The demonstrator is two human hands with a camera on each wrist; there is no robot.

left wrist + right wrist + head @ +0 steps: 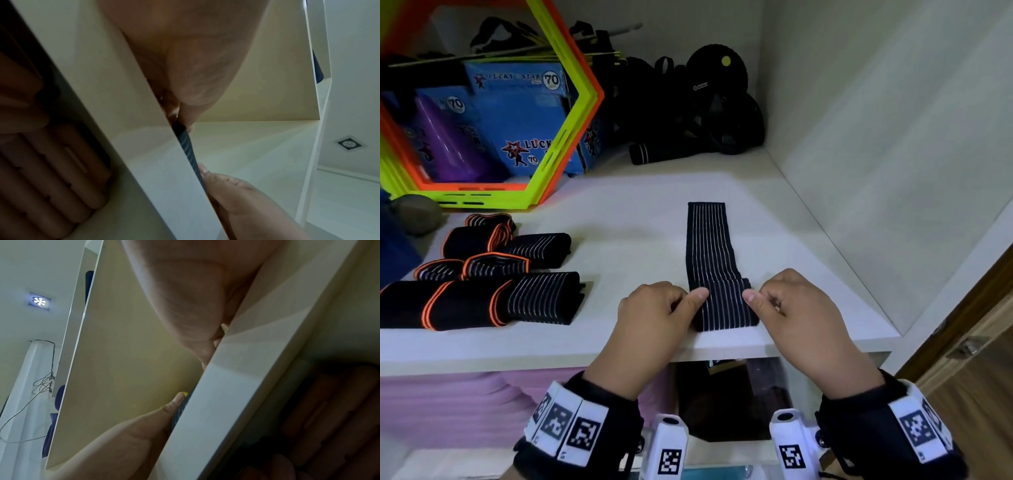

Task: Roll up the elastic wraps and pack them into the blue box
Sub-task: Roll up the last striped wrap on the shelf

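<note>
Two hands were seen at the lower centre of the head view, both on one black elastic wrap with white pinstripes (712,260). The wrap lay flat on the white shelf (619,219), running from mid-frame down to the shelf's front edge, where its near end was rolled over into a short roll.

The left hand (654,310) was clenched on the left end of that roll, thumb on top, other fingers curled at the side. The right hand (791,308) was gripping the right end the same way, thumb tip pressed on the fabric. In the left wrist view only a thin strip of the wrap (188,146) was visible above the shelf edge, with the right thumb beside it; in the right wrist view a sliver of wrap (180,408) was seen under the left thumb.

Several other wraps were lying at the left of the frame: an orange-edged group (445,301) nearest the front and white-striped ones (541,250) behind. Blue boxes marked "Lucky Star" (517,113) were standing at upper left, behind orange and lime hexagon frames (571,113). Black gear (705,109) was piled at the upper centre. Which blue box is meant for packing could not be told.
</note>
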